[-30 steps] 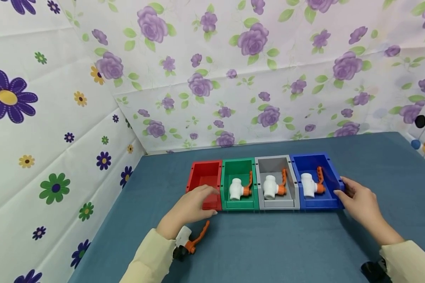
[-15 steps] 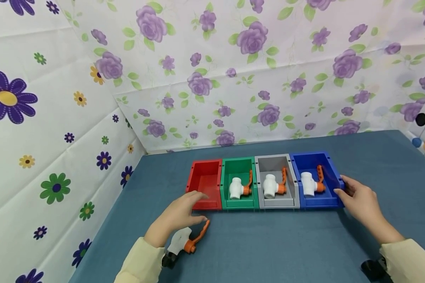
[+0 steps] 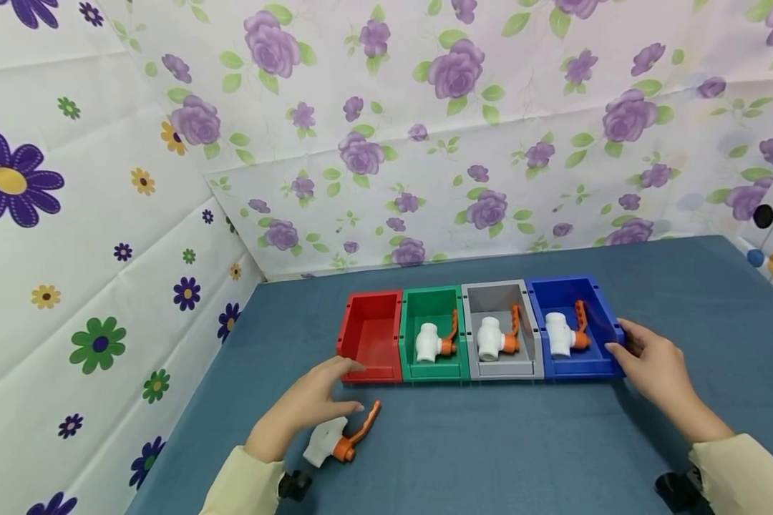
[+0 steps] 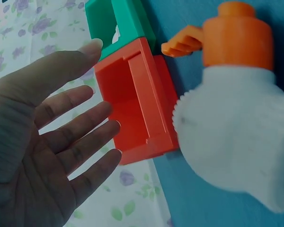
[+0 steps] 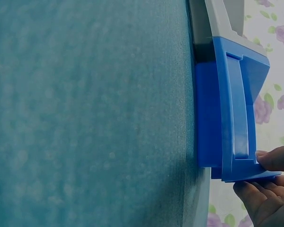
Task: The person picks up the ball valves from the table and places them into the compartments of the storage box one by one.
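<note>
My left hand [image 3: 305, 404] hovers with spread fingers over a white ball valve [image 3: 325, 440] that has an orange lever, lying on the cloth in front of the red bin [image 3: 371, 336]. In the left wrist view the palm faces the valve [image 4: 227, 127] and nothing is held. At the row's right end, my right hand [image 3: 657, 368] pinches the side wall of the blue bin [image 3: 582, 368], thumb inside and fingers outside, as the right wrist view shows. One similar valve lies in each of the green bin [image 3: 434, 373], the grey bin [image 3: 504, 370] and the blue bin.
The four-coloured bins stand joined in a row on a blue-green tablecloth [image 3: 489, 450]. Flowered cloth walls [image 3: 393, 179] rise behind the table and at its left. A black wrist strap device [image 3: 294, 485] sits under the left sleeve.
My left hand has drawn back from the red bin, down and to the left, uncovering more of the bin and the loose valve. My right hand keeps its hold on the blue bin.
</note>
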### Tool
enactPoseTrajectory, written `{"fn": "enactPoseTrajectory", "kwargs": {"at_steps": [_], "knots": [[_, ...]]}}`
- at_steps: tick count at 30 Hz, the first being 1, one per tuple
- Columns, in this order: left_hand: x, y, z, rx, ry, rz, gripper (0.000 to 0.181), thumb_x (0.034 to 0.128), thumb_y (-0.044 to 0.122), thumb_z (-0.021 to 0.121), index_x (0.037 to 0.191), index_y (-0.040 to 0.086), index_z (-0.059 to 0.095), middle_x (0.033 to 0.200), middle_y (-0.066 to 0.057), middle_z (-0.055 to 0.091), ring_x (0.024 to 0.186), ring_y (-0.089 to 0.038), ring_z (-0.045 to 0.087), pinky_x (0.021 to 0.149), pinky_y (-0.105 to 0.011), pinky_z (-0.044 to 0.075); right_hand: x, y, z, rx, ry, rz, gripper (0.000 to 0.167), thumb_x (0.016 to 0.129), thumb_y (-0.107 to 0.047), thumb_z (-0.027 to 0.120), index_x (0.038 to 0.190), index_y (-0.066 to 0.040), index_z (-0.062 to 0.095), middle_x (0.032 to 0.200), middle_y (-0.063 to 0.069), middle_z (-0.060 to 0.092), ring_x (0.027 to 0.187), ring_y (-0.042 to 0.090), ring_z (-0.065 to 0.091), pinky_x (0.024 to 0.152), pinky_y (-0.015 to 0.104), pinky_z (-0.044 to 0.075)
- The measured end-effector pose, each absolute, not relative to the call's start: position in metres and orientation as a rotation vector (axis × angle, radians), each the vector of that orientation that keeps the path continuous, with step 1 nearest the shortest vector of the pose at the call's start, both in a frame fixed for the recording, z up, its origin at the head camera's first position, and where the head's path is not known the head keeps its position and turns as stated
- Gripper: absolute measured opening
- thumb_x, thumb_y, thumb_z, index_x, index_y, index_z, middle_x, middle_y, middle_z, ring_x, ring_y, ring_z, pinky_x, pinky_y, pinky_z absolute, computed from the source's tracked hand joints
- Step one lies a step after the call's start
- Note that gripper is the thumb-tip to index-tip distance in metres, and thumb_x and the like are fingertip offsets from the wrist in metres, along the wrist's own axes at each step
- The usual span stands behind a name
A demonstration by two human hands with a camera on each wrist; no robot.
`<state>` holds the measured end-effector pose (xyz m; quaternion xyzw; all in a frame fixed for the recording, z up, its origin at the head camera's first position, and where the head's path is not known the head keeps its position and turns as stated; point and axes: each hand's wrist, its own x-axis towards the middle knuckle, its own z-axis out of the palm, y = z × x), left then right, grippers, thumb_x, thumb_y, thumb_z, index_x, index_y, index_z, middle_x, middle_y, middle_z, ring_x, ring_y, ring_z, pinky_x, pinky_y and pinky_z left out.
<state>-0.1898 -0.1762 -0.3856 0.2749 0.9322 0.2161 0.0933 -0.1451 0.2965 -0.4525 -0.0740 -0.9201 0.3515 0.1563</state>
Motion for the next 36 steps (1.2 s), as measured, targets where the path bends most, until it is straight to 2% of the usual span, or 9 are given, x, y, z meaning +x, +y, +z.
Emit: {"fn": "enactPoseTrajectory", "kwargs": {"at_steps": [9,16,21,26,32,36], "knots": [[-0.187,-0.194,-0.388,0.77,2.709,0.691,0.051,0.0778,0.02,0.078,0.121,0.002,0.059,0.12,-0.013,0.06,0.113,-0.033,0.054,0.093,-0.052,0.048,-0.145,0.295,-0.451,-0.225,-2.63,1.003,0.05,0.093,-0.009,0.059,0.131,0.018,0.043,0.119,0.042,0.05,0.104,0.053,0.056,0.077,0.054,0.05],[-0.185,-0.201,-0.39,0.742,2.61,0.689,0.073,0.0722,0.03,0.083,0.131,-0.001,0.053,0.137,-0.019,0.049,0.125,-0.037,0.046,0.099,-0.057,0.042,-0.145,0.294,-0.45,-0.223,-2.625,1.007,0.049,0.093,-0.008,0.058,0.13,0.019,0.043,0.118,0.043,0.05,0.104,0.053,0.056,0.077,0.054,0.05],[-0.183,-0.201,-0.389,0.704,2.583,0.672,0.082,0.069,0.033,0.085,0.135,0.0,0.049,0.14,-0.018,0.046,0.127,-0.036,0.044,0.101,-0.058,0.039,-0.147,0.294,-0.45,-0.219,-2.625,1.002,0.049,0.093,-0.008,0.058,0.13,0.019,0.043,0.118,0.042,0.05,0.104,0.053,0.056,0.077,0.054,0.05],[-0.182,-0.199,-0.388,0.613,2.56,0.641,0.086,0.0685,0.03,0.086,0.138,0.002,0.045,0.141,-0.016,0.045,0.128,-0.035,0.043,0.102,-0.058,0.038,-0.146,0.294,-0.45,-0.219,-2.628,0.999,0.049,0.093,-0.008,0.059,0.131,0.018,0.043,0.118,0.042,0.05,0.103,0.053,0.056,0.077,0.055,0.05],[-0.18,-0.198,-0.387,0.52,2.528,0.599,0.098,0.0619,0.029,0.09,0.142,0.004,0.039,0.145,-0.014,0.04,0.131,-0.034,0.039,0.104,-0.059,0.036,-0.145,0.294,-0.45,-0.213,-2.628,0.996,0.049,0.093,-0.009,0.059,0.131,0.018,0.043,0.117,0.042,0.051,0.103,0.052,0.057,0.075,0.055,0.051],[-0.178,-0.198,-0.385,0.518,2.501,0.584,0.099,0.0606,0.022,0.091,0.143,0.005,0.037,0.146,-0.013,0.037,0.132,-0.033,0.038,0.105,-0.06,0.033,-0.145,0.295,-0.451,-0.214,-2.629,1.007,0.049,0.093,-0.009,0.059,0.131,0.018,0.043,0.118,0.042,0.051,0.103,0.052,0.057,0.075,0.054,0.051]]}}
